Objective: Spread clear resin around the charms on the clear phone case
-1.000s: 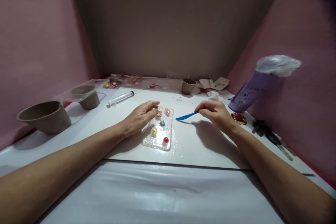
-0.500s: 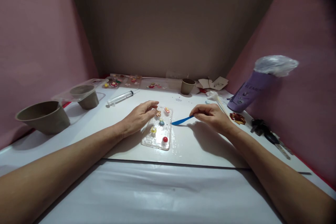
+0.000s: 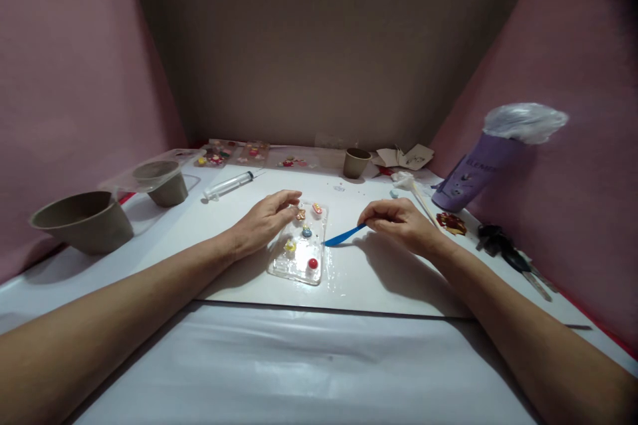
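A clear phone case (image 3: 300, 273) with small colourful charms and a glossy, wet-looking surface lies on a white board (image 3: 399, 285). My left hand (image 3: 266, 219) holds its upper left corner, thumb near an orange charm (image 3: 300, 214) and index finger along the top edge. A red ball-shaped charm (image 3: 312, 263) sits at the lower right. Pinched in my right hand (image 3: 396, 220) is a blue plastic knife (image 3: 343, 237), its tip at the right edge of the case. Shiny clear smears show on the board beside it.
A syringe (image 3: 228, 186) and two grey-brown pots, the nearer (image 3: 82, 222) larger, stand left. Further cases with charms (image 3: 216, 154) lie at the back near a small cup (image 3: 357, 164). On the right are a purple tumbler (image 3: 468, 169), a white stick (image 3: 423, 202) and black-handled tools (image 3: 508, 255).
The knife's tip has moved slightly down and toward me along the case's right edge. The case has shifted very slightly; my left hand has hardly moved.
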The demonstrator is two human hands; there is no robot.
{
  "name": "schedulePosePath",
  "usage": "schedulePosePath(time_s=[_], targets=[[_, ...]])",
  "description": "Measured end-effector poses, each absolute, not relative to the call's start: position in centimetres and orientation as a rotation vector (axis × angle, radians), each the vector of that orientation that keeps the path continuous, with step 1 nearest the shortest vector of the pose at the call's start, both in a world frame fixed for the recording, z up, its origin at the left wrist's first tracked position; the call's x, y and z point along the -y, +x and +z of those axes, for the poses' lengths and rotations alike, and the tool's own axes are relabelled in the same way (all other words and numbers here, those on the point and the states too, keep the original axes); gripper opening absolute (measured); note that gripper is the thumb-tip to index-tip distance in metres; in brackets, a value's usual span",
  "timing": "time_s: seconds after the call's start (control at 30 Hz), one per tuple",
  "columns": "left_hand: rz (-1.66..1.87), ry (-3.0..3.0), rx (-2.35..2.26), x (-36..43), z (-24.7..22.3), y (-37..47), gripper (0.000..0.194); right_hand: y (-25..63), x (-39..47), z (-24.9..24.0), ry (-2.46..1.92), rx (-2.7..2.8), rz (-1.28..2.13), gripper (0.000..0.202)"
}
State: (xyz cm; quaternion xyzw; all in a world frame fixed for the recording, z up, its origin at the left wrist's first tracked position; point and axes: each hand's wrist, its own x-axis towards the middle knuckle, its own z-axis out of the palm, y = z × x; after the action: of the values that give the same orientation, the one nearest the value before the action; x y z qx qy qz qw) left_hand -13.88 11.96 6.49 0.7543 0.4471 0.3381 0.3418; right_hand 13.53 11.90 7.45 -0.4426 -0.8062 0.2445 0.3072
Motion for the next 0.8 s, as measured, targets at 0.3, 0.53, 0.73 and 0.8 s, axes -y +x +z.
schedulePosePath(time_s=[0.3,0.53,0.73,0.8], targets=[[0.878,1.954,-1.171,-11.81,6.62,-13.75,0.049,13.18,-11.62,7.72,-1.126,2.185,0.735,0.016],[0.877,1.966,-1.184,-11.81,6.73,-13.66,0.05,12.93,-11.3,8.11,-1.145,2.254,0.78,0.016],[0.883,1.974,-1.186,-11.91,6.55,-13.72,0.045,12.98,-11.39,7.91,-1.127,2.23,0.982,0.014],[0.881,1.978,-1.182,-11.93,6.51,-13.76,0.046,13.08,-11.5,7.75,-1.124,2.197,1.107,0.014]])
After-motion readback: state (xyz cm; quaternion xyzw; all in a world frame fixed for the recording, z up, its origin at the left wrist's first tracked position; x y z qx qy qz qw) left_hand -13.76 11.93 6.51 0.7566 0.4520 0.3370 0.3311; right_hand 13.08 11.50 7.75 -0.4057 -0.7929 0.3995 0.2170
